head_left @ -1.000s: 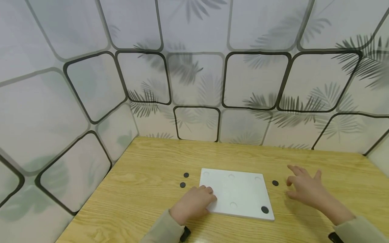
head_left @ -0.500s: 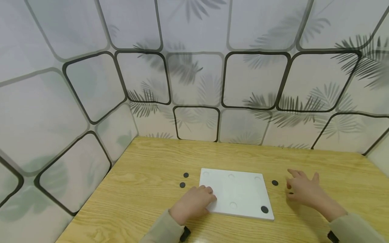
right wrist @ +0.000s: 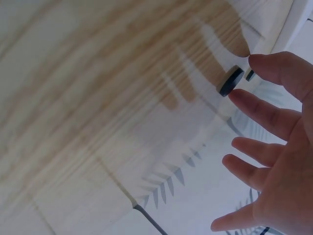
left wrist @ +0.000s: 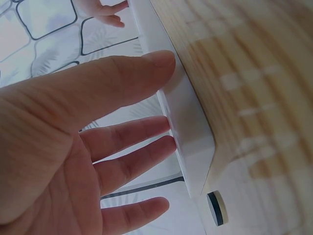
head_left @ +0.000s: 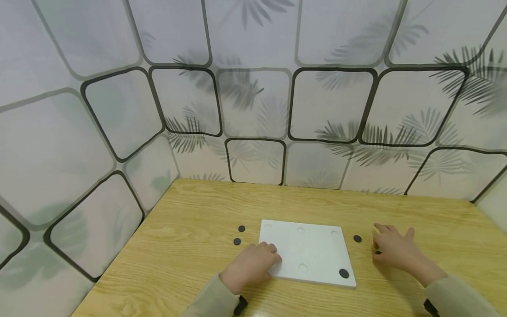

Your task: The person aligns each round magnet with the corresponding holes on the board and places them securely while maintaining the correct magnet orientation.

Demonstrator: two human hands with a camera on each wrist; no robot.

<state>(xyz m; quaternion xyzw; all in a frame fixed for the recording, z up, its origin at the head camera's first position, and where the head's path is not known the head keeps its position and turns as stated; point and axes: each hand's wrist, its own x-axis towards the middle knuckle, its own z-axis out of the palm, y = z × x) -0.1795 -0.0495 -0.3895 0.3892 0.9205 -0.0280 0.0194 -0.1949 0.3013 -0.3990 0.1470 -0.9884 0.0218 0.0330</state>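
A white rectangular board (head_left: pixel 313 251) with shallow round recesses lies on the table, a black disc (head_left: pixel 343 273) at its near right corner. My left hand (head_left: pixel 253 264) rests on the board's near left corner. In the left wrist view its thumb presses the edge while straight fingers touch the top face. To the right of the board, my right hand (head_left: pixel 400 251) hovers low with spread fingers. Its thumb and forefinger stand around another black disc (right wrist: pixel 230 81), the forefinger tip right at its rim and the thumb tip apart from it.
One more black disc (head_left: pixel 357 238) lies between the board and my right hand. Two discs, a far one (head_left: pixel 241 228) and a nearer one (head_left: pixel 236 241), lie left of the board. A patterned wall covering (head_left: pixel 253 110) rises behind the wooden table (head_left: pixel 190 229).
My right hand has lowered and moved slightly left, bringing the disc at its thumb and forefinger into sight. My left hand and the board have stayed in place.
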